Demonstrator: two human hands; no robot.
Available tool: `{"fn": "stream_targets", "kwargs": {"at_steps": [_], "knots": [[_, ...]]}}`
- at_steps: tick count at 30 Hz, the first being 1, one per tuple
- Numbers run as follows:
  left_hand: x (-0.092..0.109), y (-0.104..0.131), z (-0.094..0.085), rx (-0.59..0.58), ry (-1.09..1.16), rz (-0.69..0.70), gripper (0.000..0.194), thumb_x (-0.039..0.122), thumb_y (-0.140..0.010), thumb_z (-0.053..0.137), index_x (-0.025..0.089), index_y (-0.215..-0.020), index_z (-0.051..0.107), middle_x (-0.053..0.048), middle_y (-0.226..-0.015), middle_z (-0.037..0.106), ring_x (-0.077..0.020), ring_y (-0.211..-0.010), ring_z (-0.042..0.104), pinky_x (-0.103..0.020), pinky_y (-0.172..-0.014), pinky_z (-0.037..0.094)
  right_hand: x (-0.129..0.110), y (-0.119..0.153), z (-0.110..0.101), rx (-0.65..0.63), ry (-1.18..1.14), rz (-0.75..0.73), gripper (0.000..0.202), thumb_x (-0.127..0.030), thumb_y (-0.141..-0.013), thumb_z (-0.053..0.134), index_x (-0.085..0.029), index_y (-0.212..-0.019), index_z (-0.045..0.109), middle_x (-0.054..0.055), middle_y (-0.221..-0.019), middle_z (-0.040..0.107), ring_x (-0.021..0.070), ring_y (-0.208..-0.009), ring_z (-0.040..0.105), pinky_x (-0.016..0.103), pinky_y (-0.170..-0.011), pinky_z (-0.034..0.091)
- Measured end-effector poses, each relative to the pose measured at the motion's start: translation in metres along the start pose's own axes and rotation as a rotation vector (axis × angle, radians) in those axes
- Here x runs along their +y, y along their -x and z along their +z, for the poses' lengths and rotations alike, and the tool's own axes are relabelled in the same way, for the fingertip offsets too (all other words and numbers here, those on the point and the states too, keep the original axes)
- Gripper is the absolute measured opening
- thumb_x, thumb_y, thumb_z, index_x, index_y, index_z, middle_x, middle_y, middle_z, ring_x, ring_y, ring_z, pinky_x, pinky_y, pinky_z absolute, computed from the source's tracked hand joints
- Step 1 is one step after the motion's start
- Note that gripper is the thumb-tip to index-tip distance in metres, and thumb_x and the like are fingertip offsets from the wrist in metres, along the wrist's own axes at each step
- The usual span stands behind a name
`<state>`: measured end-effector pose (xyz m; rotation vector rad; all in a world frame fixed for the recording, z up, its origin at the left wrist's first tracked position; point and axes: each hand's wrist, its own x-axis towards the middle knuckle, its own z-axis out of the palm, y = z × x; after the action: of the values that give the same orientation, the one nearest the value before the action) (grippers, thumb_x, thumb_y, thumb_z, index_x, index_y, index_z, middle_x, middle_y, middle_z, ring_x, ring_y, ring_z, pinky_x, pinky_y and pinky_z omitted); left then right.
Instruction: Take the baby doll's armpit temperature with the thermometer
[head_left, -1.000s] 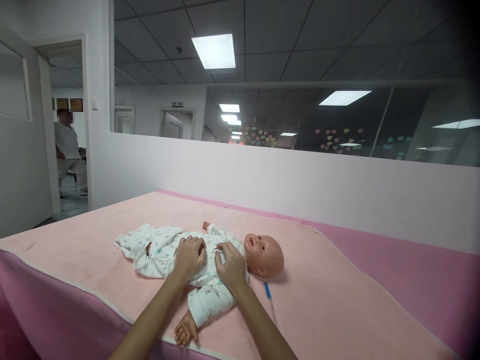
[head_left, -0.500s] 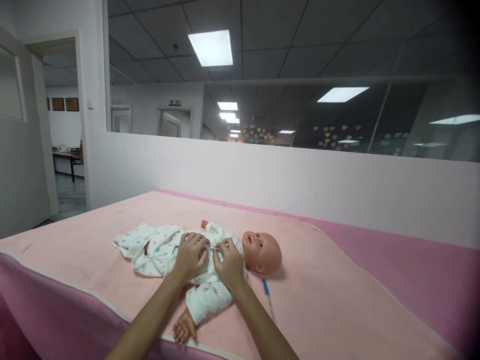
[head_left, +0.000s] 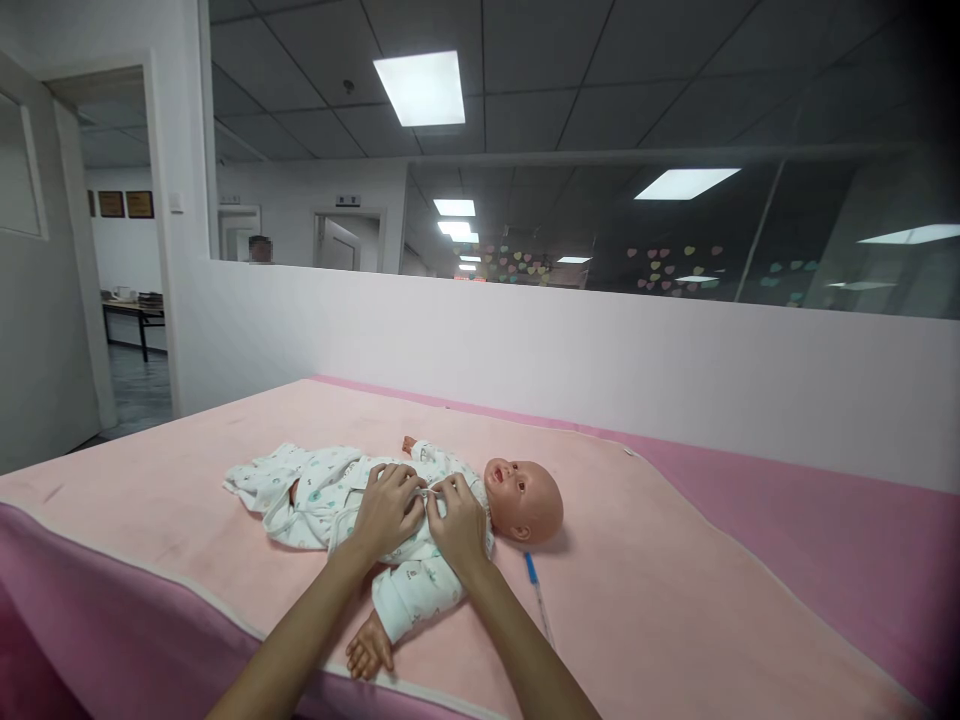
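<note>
A baby doll (head_left: 529, 505) lies on its back, its bald head to the right, dressed in a white printed romper (head_left: 319, 490). Over its chest, my left hand (head_left: 388, 508) is closed, fingertips pinching one side of a thin white tie (head_left: 427, 491) on the clothing. My right hand (head_left: 459, 520) pinches the same tie from the other side, close to the doll's neck. The fingers partly hide the tie, so whether it is knotted cannot be seen. Below the hands, one doll arm stretches toward the near edge.
A pink padded sheet (head_left: 660, 590) covers the table. Near the doll's head lies a thin clear stick with a blue end (head_left: 532, 568), resembling a thermometer. Behind stands a white half wall (head_left: 585, 345) with glass above; a person's head (head_left: 260, 249) shows through it. An open doorway is at left.
My hands stay at the doll's chest, with the left one shifted slightly right toward the other. A person's head has appeared behind the glass. The view has tilted slightly.
</note>
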<state>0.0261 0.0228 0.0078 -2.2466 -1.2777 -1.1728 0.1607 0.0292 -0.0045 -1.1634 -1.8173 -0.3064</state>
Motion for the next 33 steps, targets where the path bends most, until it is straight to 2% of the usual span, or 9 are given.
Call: {"fn": "stream_targets", "kwargs": {"at_steps": [17, 26, 33], "knots": [[0.0003, 0.0006, 0.0070, -0.076, -0.041, 0.023, 0.015, 0.018, -0.083, 0.040, 0.018, -0.085, 0.055, -0.004, -0.089, 0.053, -0.0188, -0.088, 0.047, -0.036, -0.083, 0.033, 0.0029, -0.0021, 0.0012, -0.004, -0.122, 0.035, 0.011, -0.015, -0.077, 0.047, -0.019, -0.072, 0.056, 0.001, -0.077, 0.055, 0.0128, -0.070, 0.053, 0.022, -0.064, 0.039], [0.0044, 0.0017, -0.0002, -0.016, 0.053, -0.010, 0.020, 0.015, -0.078, 0.044, 0.021, -0.091, 0.058, -0.004, -0.095, 0.053, -0.0190, -0.091, 0.048, -0.036, -0.083, 0.034, 0.0029, -0.0015, -0.0003, 0.010, -0.118, 0.029, 0.009, -0.014, -0.075, 0.046, -0.019, -0.072, 0.054, 0.001, -0.077, 0.053, 0.0125, -0.068, 0.051, 0.022, -0.063, 0.038], [0.0038, 0.0005, 0.0011, -0.055, 0.023, -0.002, 0.017, 0.016, -0.078, 0.044, 0.020, -0.086, 0.058, -0.005, -0.093, 0.055, -0.0202, -0.090, 0.049, -0.038, -0.084, 0.034, 0.0017, -0.0015, -0.0004, 0.007, -0.086, 0.035, 0.008, -0.013, -0.072, 0.047, -0.019, -0.071, 0.051, 0.000, -0.075, 0.052, 0.0119, -0.067, 0.051, 0.021, -0.062, 0.037]]}}
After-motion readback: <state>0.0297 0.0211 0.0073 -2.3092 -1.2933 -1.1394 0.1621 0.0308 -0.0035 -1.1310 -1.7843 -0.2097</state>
